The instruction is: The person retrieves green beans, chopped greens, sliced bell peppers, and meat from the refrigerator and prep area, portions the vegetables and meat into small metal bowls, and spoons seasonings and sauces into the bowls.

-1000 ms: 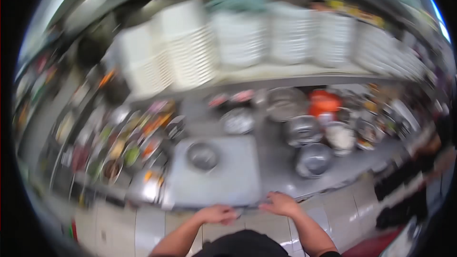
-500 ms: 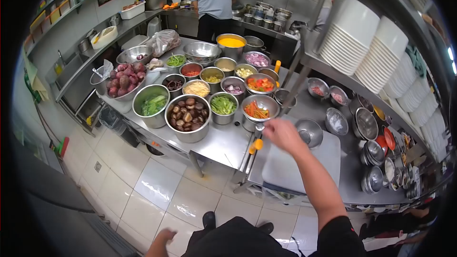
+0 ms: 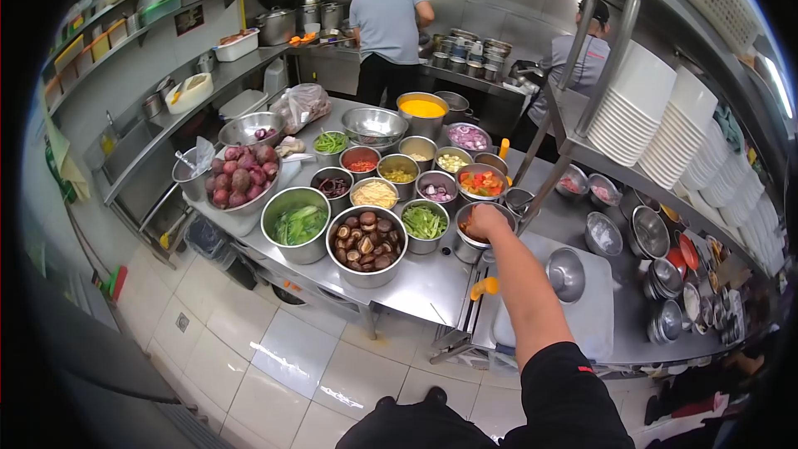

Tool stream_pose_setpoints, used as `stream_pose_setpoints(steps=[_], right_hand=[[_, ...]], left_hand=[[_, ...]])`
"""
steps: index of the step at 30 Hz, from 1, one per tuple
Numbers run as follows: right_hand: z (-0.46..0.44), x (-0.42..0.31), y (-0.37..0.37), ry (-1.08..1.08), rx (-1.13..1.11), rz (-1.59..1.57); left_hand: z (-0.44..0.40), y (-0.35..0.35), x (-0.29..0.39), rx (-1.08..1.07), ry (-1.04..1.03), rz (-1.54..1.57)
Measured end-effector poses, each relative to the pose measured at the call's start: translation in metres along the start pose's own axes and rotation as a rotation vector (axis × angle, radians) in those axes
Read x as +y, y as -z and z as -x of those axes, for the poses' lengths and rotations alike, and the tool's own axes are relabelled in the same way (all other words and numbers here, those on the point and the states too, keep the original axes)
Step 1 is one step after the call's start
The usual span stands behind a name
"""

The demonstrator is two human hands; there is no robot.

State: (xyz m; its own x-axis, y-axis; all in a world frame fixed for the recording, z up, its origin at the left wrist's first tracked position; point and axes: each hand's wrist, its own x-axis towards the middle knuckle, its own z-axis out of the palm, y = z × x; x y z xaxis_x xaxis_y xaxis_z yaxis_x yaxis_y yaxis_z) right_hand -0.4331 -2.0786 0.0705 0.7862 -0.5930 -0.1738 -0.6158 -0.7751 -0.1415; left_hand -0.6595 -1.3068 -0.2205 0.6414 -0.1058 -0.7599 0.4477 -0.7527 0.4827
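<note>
My right hand [image 3: 490, 223] reaches into the steel bowl [image 3: 463, 239] that held orange vegetable strips a moment ago. Its fingers are down inside and hidden, so their grip cannot be made out. Just behind stands a bowl of chopped red and orange peppers [image 3: 481, 180]. To the left are a pot of cut green vegetable [image 3: 425, 221] and a large pot of brown mushrooms [image 3: 366, 241]. Beside my forearm, a small steel bowl [image 3: 566, 274] rests on the white cutting board [image 3: 594, 308]. My left hand is out of view.
Several more pots cover the steel table [image 3: 407, 299], including leafy greens [image 3: 298, 226] and purple onions [image 3: 243, 175]. Stacked white dishes [image 3: 636, 104] sit on the right shelf, above several small bowls. An orange handle [image 3: 484, 288] sticks out near the table edge. Two people stand at the back.
My right hand has moved from beside the bowl of orange strips into it. My left hand has left the view. The camera has shifted, and a second person at the back now shows more fully.
</note>
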Motion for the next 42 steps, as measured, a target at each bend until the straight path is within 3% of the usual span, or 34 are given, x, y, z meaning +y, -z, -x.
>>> stream_pose_setpoints(steps=[2, 3, 4, 5, 6, 13, 16, 19, 22, 26, 27, 33, 42], right_hand=[[0.0, 0.008, 0.009, 0.046, 0.051, -0.016], [0.001, 0.011, 0.016, 0.057, 0.072, -0.025], [0.007, 0.015, 0.022, 0.068, 0.095, -0.035], [0.021, 0.016, 0.032, 0.095, 0.141, -0.095], [0.026, 0.019, 0.038, 0.109, 0.155, -0.146], [0.085, 0.055, 0.083, 0.098, 0.287, -0.63], [0.111, 0.105, 0.079, 0.154, 0.345, -0.887], [0.141, 0.161, 0.079, 0.05, 0.502, -0.774], [0.155, 0.199, 0.07, -0.052, 0.404, -0.51], [0.156, 0.225, 0.055, -0.077, -0.014, -0.17], [0.158, 0.228, 0.057, -0.004, 0.123, -0.25], [0.165, 0.19, 0.104, 0.024, 0.192, -0.418], [0.125, 0.105, 0.07, 0.295, 0.146, -0.296]], left_hand=[[-0.01, 0.016, 0.006, 0.112, -0.519, -0.274], [-0.022, 0.025, 0.014, 0.153, -0.613, -0.309], [-0.039, 0.039, 0.031, 0.045, -0.586, -0.351], [-0.075, 0.036, 0.041, 0.042, 0.042, 0.284], [-0.069, 0.042, 0.071, 0.074, 0.124, 0.2], [-0.102, 0.04, 0.175, -0.016, 0.065, 0.025], [-0.103, 0.02, 0.206, -0.075, 0.09, -0.025], [-0.099, -0.006, 0.235, -0.135, 0.094, -0.057], [-0.103, -0.025, 0.252, -0.166, 0.071, -0.074], [-0.103, -0.036, 0.266, -0.13, 0.11, -0.105], [-0.102, -0.039, 0.27, -0.123, 0.118, -0.095], [-0.116, -0.047, 0.286, -0.195, 0.115, -0.164], [-0.162, -0.032, 0.319, -0.251, 0.115, -0.246]])
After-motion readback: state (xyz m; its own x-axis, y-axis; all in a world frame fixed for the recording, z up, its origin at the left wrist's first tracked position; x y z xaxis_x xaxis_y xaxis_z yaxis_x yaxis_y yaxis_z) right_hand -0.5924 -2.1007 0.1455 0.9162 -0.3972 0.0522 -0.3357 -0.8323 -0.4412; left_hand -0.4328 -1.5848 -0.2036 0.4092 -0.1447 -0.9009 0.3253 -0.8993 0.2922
